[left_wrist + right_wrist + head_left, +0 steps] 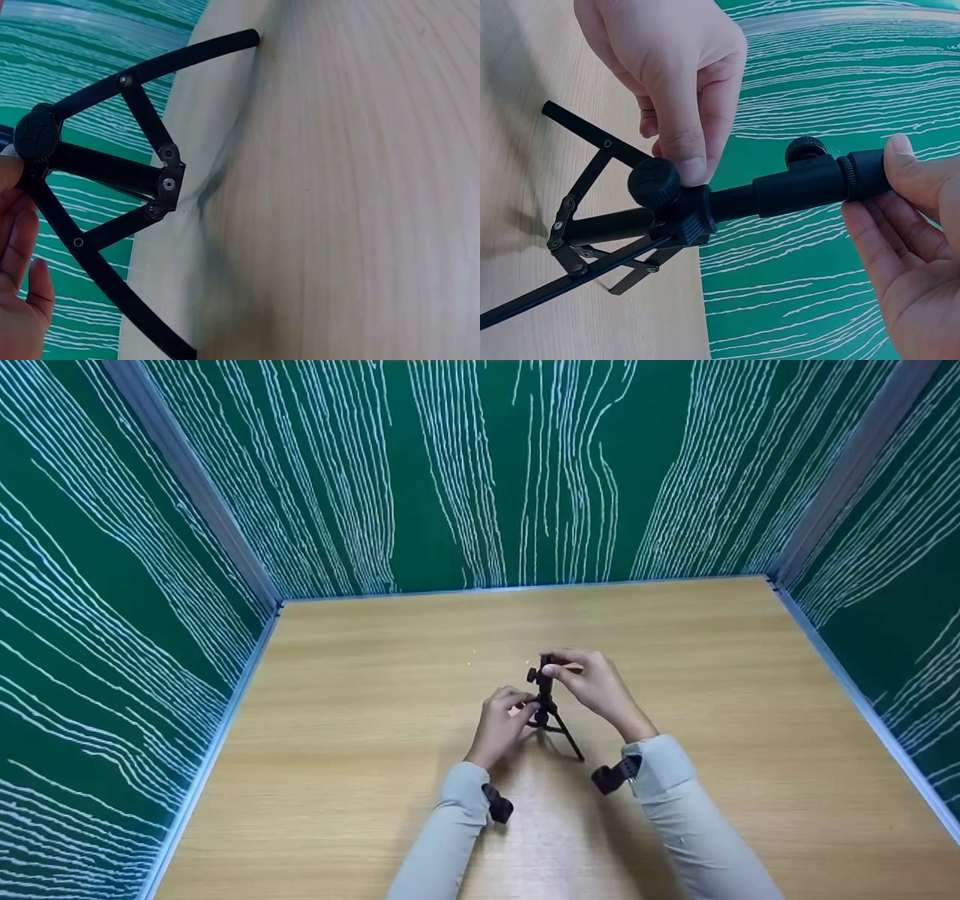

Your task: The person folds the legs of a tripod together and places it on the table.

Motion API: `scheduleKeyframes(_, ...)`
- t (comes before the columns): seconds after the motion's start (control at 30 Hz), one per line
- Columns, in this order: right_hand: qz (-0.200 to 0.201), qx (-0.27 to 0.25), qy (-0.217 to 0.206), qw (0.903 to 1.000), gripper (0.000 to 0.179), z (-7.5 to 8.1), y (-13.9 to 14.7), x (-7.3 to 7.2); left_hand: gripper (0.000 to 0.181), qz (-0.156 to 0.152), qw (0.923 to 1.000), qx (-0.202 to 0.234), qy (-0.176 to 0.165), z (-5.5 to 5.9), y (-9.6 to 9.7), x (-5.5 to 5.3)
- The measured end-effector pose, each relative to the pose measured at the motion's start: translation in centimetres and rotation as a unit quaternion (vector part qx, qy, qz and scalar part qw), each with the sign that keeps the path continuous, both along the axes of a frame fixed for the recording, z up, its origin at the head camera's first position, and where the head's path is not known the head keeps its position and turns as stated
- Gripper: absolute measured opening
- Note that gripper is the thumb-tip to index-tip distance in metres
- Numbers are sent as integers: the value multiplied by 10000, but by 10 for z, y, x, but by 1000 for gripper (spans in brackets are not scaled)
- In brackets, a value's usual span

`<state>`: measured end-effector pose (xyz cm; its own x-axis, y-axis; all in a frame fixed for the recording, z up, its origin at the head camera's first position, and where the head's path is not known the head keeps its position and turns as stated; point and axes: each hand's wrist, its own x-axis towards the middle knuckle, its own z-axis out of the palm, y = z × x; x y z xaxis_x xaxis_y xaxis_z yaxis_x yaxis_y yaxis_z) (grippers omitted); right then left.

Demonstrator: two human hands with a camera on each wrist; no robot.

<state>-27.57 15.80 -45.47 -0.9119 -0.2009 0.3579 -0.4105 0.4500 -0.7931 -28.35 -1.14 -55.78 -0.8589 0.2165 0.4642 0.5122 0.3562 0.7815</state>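
A small black tripod (545,688) stands on the table with its braced legs (592,139) spread. My left hand (498,726) grips it at the collar (694,217) where the legs join, thumb beside a round knob (654,182). Higher up, my right hand (601,690) pinches the top end (870,171) of the centre column between thumb and fingers. A second, smaller knob (806,148) sticks out from the column below that hand. In the left wrist view, hinged struts (146,112) link the legs to the lower column, and only part of the left hand (22,270) shows.
The wooden table (360,675) spreads around the tripod. Green walls with white wavy lines (450,472) enclose its back and sides, with metal posts (195,487) at the corners. A few tiny pale specks lie beyond the hands. Both wrists wear black cameras (498,804).
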Motion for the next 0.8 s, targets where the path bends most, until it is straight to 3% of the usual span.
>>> scheduleKeyframes(0.8,0,-61,-111,9999,26,0,1,0,13,5,9998,142,122,4,0,0)
